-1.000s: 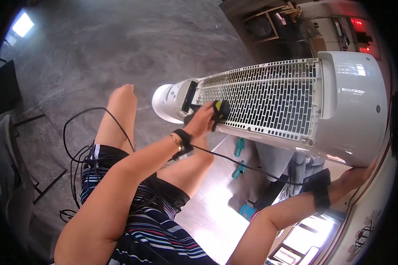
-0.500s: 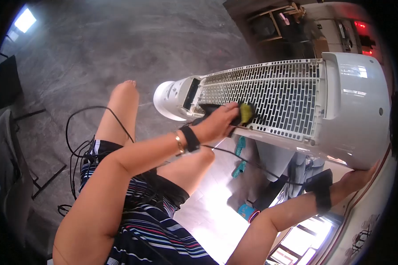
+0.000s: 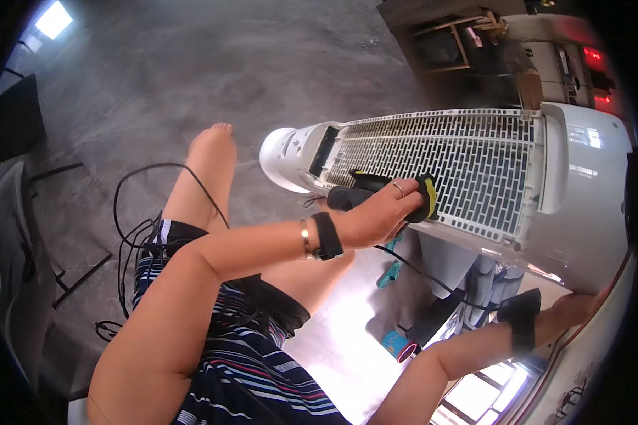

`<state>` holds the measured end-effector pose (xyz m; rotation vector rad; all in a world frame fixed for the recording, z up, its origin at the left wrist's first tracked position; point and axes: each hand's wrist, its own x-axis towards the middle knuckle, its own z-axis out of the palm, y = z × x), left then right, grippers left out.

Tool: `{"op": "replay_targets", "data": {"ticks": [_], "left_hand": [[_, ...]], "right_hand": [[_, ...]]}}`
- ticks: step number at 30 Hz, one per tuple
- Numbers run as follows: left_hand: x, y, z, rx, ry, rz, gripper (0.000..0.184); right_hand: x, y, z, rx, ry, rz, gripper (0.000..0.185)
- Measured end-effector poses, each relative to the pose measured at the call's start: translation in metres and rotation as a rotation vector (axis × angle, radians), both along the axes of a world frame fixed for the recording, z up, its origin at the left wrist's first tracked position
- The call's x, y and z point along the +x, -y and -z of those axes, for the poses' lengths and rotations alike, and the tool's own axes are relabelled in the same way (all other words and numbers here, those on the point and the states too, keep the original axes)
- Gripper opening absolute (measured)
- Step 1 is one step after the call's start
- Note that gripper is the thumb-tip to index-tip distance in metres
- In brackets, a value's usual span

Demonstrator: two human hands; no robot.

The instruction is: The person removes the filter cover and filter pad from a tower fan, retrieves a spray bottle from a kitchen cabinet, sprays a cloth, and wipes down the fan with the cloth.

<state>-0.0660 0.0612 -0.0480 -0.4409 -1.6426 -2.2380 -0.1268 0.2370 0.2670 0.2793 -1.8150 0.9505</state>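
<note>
A tall white appliance [image 3: 585, 191] with a slotted grille [image 3: 468, 170] lies across the view, its round base at the left. My left hand [image 3: 379, 216] is closed around a black and yellow object [image 3: 427, 198], which rests at the grille's lower edge; its exact shape is partly covered by my fingers. At the appliance's far right end, my right hand [image 3: 578, 308] touches or nearly touches the white housing's lower side. Its fingers are mostly hidden and blurred. Black straps circle both wrists.
Black cables [image 3: 152, 168] loop beside my legs and run under the appliance. A grey chair [image 3: 21, 248] is at the left. Teal slippers [image 3: 388, 274] and a blue container [image 3: 398, 346] are on the floor below the appliance. Dark furniture [image 3: 468, 53] is at the upper right.
My left hand has moved right along the grille's lower edge with the black and yellow object. The right hand stays by the appliance's end. The view has shifted slightly.
</note>
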Motion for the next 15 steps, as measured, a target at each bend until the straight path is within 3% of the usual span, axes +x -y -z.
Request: {"op": "replay_targets", "data": {"ticks": [1, 3, 4, 5, 6, 7, 9, 11, 12, 14, 15], "left_hand": [[0.002, 0.005, -0.004, 0.185, 0.159, 0.234, 0.02], [-0.004, 0.009, 0.0, 0.698, 0.403, 0.344, 0.026], [-0.02, -0.006, 0.043, 0.977, 0.497, 0.505, 0.028], [-0.023, -0.005, 0.066, 0.843, 0.629, 0.424, 0.027], [-0.021, 0.001, 0.081, 0.614, 0.6, 0.351, 0.028], [-0.029, -0.002, 0.097, 0.948, 0.655, 0.424, 0.027], [-0.031, 0.0, 0.12, 0.985, 0.735, 0.359, 0.022], [-0.031, 0.005, 0.157, -0.277, 0.368, 0.065, 0.024], [-0.032, 0.008, 0.153, -0.277, 0.366, 0.065, 0.024], [-0.033, 0.013, 0.145, -0.587, 0.213, -0.082, 0.018], [-0.038, 0.002, 0.144, -0.586, 0.21, -0.092, 0.018]], "right_hand": [[-0.001, -0.003, -0.002, -0.011, -0.023, 0.03, 0.04], [-0.004, -0.007, -0.007, -0.036, -0.083, 0.095, 0.04], [-0.003, -0.002, -0.007, -0.038, -0.085, 0.098, 0.04], [-0.002, 0.005, -0.004, 0.02, -0.092, 0.045, 0.04], [0.0, 0.009, -0.002, 0.082, -0.095, -0.007, 0.039], [0.0, 0.007, -0.001, 0.088, -0.091, -0.002, 0.039], [-0.002, 0.002, -0.002, 0.009, -0.069, 0.03, 0.04], [-0.004, -0.001, -0.003, 0.029, -0.053, 0.026, 0.039], [-0.003, -0.001, -0.004, 0.047, -0.037, 0.022, 0.039], [-0.002, -0.001, -0.004, 0.044, -0.034, 0.027, 0.039], [-0.001, 0.0, -0.004, 0.038, -0.033, 0.026, 0.04]]}}
